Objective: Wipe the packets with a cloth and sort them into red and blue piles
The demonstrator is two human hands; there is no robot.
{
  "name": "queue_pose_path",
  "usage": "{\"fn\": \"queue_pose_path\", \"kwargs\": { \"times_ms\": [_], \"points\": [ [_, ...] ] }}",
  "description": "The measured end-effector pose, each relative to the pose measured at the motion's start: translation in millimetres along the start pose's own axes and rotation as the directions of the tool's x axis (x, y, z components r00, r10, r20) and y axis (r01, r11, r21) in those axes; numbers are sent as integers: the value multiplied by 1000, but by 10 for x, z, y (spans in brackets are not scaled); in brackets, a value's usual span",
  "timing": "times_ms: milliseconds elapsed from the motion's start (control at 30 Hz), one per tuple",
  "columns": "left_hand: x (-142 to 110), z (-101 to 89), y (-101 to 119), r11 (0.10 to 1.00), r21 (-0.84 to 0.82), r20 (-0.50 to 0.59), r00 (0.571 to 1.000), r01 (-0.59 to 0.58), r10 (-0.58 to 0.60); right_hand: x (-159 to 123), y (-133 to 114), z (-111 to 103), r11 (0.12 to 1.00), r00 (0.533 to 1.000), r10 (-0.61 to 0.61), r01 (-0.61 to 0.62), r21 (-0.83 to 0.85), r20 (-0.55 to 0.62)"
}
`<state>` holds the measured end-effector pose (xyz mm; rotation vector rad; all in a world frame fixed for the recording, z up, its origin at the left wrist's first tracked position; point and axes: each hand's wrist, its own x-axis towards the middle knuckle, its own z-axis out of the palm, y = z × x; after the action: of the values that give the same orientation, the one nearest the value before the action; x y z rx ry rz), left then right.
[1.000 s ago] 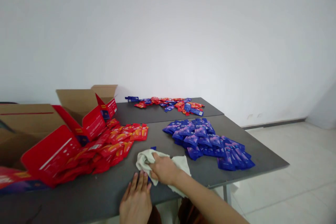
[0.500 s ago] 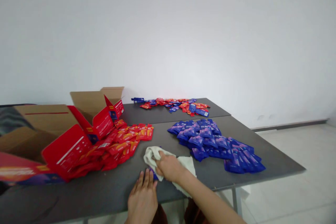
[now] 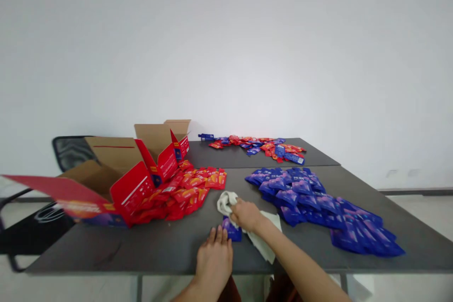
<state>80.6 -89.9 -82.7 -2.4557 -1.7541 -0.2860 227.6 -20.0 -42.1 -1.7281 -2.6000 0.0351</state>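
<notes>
A single blue-purple packet (image 3: 233,233) lies flat on the dark table (image 3: 170,250) near its front edge. My left hand (image 3: 214,257) rests on the packet's left edge, fingers stretched out and flat. In my right hand (image 3: 245,215) is a bunched white cloth (image 3: 262,247), gripped at the packet's upper right side; part of the cloth trails over the table below my wrist. A spread of blue packets (image 3: 300,196) lies to the right of my hands. Red packets (image 3: 187,191) are heaped to the left.
Open red cartons (image 3: 130,191) with raised brown flaps stand in a row along the left. Mixed red and blue packets (image 3: 255,144) are strewn across the far table section. Behind the cartons is a black mesh chair (image 3: 72,151). A white wall (image 3: 247,56) rises beyond.
The view has swung left, so everything sits further right. My right hand with the cloth has shifted toward the packet's top, and more of the packet shows.
</notes>
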Motion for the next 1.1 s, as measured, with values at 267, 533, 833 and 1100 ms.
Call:
{"fn": "queue_pose_path", "kwargs": {
  "times_ms": [267, 533, 833, 1100],
  "points": [
    [91, -285, 108, 999, -37, 101, 995, -16, 20, -385, 114, -76, 972, 977, -203, 194, 131, 62],
    [391, -294, -15, 998, 63, 27, 1000, -5, 3, -897, 282, -273, 981, 993, -64, 82, 178, -103],
    [614, -139, 168, 995, 97, 70, 997, 21, -28, -960, 370, -16, 996, 965, 8, 17, 92, -263],
    [726, -113, 152, 986, 51, 21, 987, 160, -161, -910, 255, 88, 989, 971, 23, 14, 149, -240]
  ]
}}
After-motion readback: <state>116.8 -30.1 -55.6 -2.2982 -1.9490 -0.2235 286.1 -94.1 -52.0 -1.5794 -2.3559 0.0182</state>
